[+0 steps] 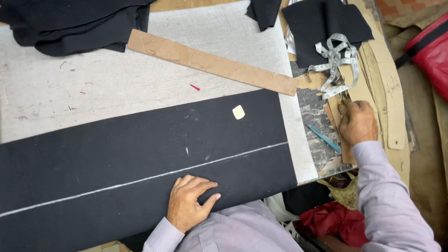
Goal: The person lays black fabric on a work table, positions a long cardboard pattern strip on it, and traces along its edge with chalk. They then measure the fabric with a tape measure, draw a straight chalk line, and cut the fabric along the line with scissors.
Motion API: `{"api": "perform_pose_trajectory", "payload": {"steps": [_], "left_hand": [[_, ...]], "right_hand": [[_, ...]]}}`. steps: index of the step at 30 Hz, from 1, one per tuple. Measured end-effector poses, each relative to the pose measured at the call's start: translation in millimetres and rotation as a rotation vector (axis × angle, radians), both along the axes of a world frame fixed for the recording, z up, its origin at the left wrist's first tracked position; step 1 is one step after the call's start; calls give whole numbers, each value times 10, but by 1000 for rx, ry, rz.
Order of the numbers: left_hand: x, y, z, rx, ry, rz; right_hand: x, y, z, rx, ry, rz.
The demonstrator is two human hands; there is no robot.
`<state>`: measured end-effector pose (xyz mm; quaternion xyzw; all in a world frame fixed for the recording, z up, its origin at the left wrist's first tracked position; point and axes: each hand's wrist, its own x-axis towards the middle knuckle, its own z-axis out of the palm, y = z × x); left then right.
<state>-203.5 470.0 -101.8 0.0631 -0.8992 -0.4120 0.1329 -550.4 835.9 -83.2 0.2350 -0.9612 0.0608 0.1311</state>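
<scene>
Across the near edge of the surface [93, 84] lies one big black cloth [140, 154] with one white chalk line [140, 181] drawn along it. It looks soft and floppy, light but wide, so I think it is best held flat or taken by an edge. One left hand [189, 201] rests flat on it near the front edge, fingers spread, holding nothing. One small chalk piece [238, 112] sits on the cloth. One long wooden ruler [210, 61] lies behind. At the right edge, one right hand [357, 122] reaches into paper patterns [392, 93]; I cannot tell if its grip holds anything. One tape measure [337, 60] and one blue pencil [323, 138] lie near.
</scene>
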Motion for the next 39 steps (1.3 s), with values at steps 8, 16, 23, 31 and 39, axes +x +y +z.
{"api": "perform_pose_trajectory", "payload": {"steps": [8,16,23,31,39], "left_hand": [[-783,1255,-48,89,-30,-83],[-1172,1797,-71,-5,-78,-9],[-1180,1855,-106,-60,-44,48],[-1131,1831,-113,-61,-20,50],[-1097,1784,-163,-47,-8,59]], "right_hand": [[-668,266,-52,-47,-88,154],[-1127,555,-34,1,-101,122],[-1163,489,-220,74,-72,210],[-1383,200,-277,83,-68,183],[-1451,175,82,223,-381,338]]}}
